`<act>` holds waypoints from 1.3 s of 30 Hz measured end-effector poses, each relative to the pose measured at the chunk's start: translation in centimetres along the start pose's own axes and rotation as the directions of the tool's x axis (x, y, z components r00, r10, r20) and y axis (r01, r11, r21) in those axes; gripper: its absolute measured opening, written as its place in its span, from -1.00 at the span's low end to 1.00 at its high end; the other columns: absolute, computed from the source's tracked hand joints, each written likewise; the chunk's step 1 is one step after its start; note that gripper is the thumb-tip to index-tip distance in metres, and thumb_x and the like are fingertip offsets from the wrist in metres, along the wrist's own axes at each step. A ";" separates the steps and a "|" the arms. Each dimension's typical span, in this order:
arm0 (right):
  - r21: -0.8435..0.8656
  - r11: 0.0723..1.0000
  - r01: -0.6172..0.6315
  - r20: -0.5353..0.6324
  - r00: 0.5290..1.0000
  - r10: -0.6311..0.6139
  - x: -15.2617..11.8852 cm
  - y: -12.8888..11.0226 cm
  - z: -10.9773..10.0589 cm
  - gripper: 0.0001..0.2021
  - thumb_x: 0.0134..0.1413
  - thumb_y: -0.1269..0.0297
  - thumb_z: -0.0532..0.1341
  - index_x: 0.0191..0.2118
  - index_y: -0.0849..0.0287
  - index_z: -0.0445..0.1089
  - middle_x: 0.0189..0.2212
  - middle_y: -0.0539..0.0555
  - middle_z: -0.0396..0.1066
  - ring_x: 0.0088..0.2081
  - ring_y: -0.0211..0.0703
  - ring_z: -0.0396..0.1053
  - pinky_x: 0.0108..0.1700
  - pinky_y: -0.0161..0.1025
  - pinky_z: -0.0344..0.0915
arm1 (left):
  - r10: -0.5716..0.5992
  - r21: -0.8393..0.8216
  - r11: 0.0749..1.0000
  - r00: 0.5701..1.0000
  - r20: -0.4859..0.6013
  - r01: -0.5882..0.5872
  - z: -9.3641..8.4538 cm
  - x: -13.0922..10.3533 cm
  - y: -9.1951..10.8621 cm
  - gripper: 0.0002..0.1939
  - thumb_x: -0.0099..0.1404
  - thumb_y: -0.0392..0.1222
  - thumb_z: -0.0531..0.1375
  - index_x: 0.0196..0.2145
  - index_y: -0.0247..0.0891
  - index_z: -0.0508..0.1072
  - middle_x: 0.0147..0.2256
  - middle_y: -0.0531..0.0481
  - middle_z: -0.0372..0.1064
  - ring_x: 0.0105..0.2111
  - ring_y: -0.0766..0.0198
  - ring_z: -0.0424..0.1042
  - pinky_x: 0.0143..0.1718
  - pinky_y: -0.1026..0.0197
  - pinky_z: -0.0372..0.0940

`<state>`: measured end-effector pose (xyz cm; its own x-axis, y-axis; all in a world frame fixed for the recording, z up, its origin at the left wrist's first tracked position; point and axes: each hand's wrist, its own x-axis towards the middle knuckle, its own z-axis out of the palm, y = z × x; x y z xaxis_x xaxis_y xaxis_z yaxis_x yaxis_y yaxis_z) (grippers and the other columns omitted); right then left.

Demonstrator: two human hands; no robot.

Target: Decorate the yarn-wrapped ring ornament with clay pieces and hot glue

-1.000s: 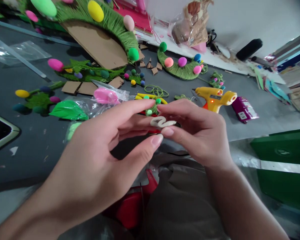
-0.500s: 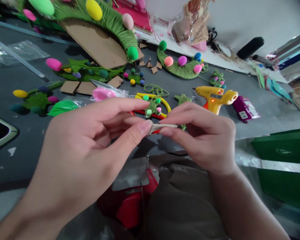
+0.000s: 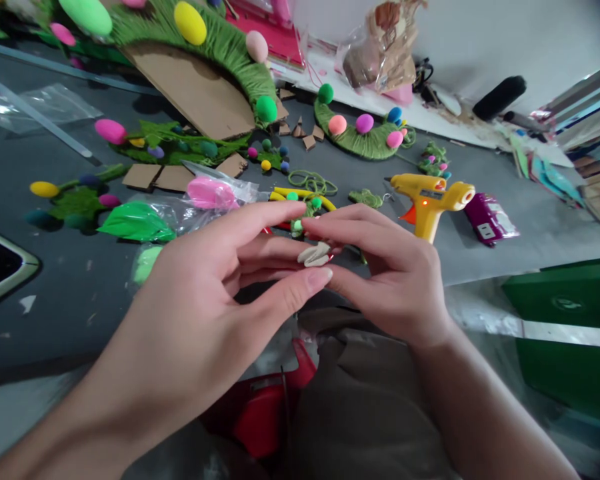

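Note:
A small off-white folded or rolled piece (image 3: 314,255), perhaps fabric or clay, lies between the fingers and thumb of my left hand (image 3: 220,267). From the other side, my right hand (image 3: 387,267) closes round the same piece, its index finger above and its thumb below. Both hands are above the grey table's front edge. Just behind the fingertips sits a small green yarn-wrapped ornament (image 3: 310,205) with coloured balls, partly hidden. Scissors with yellow handles (image 3: 325,196) lie under it, mostly covered.
A yellow glue gun (image 3: 427,193) with a lit light stands right, beside a purple packet (image 3: 491,219). A green crescent (image 3: 357,140) with coloured balls lies behind. Left are bagged green material (image 3: 137,221), cardboard pieces (image 3: 175,178) and a phone or tablet (image 3: 3,267).
The off-white piece was stretched flat between both hands; now it is bunched up shorter. My right hand has moved left, and the hands are closer together.

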<state>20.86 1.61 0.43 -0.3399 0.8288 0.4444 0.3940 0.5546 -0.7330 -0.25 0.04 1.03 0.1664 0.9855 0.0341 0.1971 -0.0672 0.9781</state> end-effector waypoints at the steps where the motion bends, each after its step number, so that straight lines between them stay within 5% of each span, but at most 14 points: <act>1: -0.016 1.000 0.003 -0.004 1.000 -0.003 0.0 -0.1 0.1 -0.72 0.21 0.38 0.43 0.01 0.00 0.64 -0.06 0.03 0.62 -0.05 -0.14 0.57 0.04 -0.17 0.54 | -0.007 0.004 1.000 1.000 -0.006 0.007 0.0 0.0 0.0 -0.50 0.27 -0.04 0.48 0.15 0.20 0.58 -0.19 0.20 0.69 -0.28 0.22 0.72 -0.29 0.45 0.59; 7: 0.010 0.999 -0.034 -0.013 0.999 0.034 0.1 -0.9 -0.3 -0.89 0.18 0.37 0.46 -0.24 -0.04 0.64 -0.30 -0.04 0.64 -0.23 -0.16 0.56 -0.07 -0.13 0.57 | 0.030 0.111 0.994 0.999 -0.046 -0.025 -0.7 0.2 0.8 -0.62 0.29 -0.14 0.46 0.04 0.14 0.64 -0.31 0.26 0.68 -0.40 0.28 0.69 -0.40 0.50 0.55; 12: 0.074 0.993 -0.093 -0.091 0.991 0.099 0.2 -0.3 -1.1 -0.87 0.17 0.34 0.47 -0.18 -0.05 0.68 -0.26 0.01 0.65 -0.22 -0.10 0.56 -0.15 -0.08 0.56 | 0.063 0.126 0.991 0.992 -0.106 -0.050 -0.8 0.2 0.2 -0.72 0.39 -0.07 0.39 0.05 0.10 0.65 -0.22 0.21 0.69 -0.27 0.26 0.71 -0.30 0.52 0.56; 18: 0.112 0.990 -0.087 -0.059 0.994 0.094 0.2 -0.1 -0.6 -0.76 0.13 0.29 0.51 -0.06 -0.05 0.68 -0.12 0.04 0.62 -0.10 -0.11 0.57 -0.03 -0.11 0.55 | 0.117 0.097 0.989 0.992 -0.035 -0.114 -0.9 0.1 0.3 -0.77 0.51 -0.03 0.25 0.05 0.17 0.64 -0.05 0.22 0.68 -0.20 0.22 0.71 -0.43 0.47 0.54; 23: 0.057 0.995 -0.080 -0.065 0.994 0.084 0.2 -0.7 -0.1 -0.84 0.20 0.30 0.46 -0.10 -0.05 0.67 -0.15 0.02 0.64 -0.12 -0.12 0.57 -0.04 -0.11 0.56 | -0.023 -0.034 0.999 0.998 0.051 0.024 -0.9 0.1 1.1 -0.77 0.44 0.00 0.34 0.03 0.18 0.65 -0.13 0.16 0.69 -0.22 0.22 0.70 -0.34 0.43 0.59; 29: 0.055 0.992 -0.114 -0.209 0.970 0.123 0.4 -0.6 -0.5 -0.88 0.16 0.39 0.46 -0.22 0.00 0.65 -0.28 0.03 0.62 -0.25 -0.10 0.52 -0.20 -0.08 0.50 | 0.001 0.067 0.998 0.998 -0.067 0.004 -0.9 0.6 0.8 -0.58 0.23 -0.25 0.49 0.00 0.14 0.67 -0.03 0.10 0.65 -0.11 0.13 0.69 -0.17 0.34 0.63; 39: 0.057 0.987 -0.149 0.011 0.989 0.149 -0.2 -0.6 0.2 -0.67 0.10 0.42 0.47 -0.02 0.04 0.55 -0.11 0.04 0.59 -0.14 -0.13 0.52 -0.11 -0.15 0.53 | 0.030 -0.006 1.000 0.998 0.057 -0.029 -0.2 0.1 0.3 -0.70 0.34 -0.08 0.42 0.02 0.18 0.65 -0.04 0.19 0.67 -0.09 0.14 0.70 -0.14 0.38 0.61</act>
<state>20.54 1.08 0.63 -0.2869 0.9013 0.3246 0.3905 0.4194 -0.8195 -0.41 0.13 1.39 0.2265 0.9726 0.0515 0.1860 -0.0952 0.9779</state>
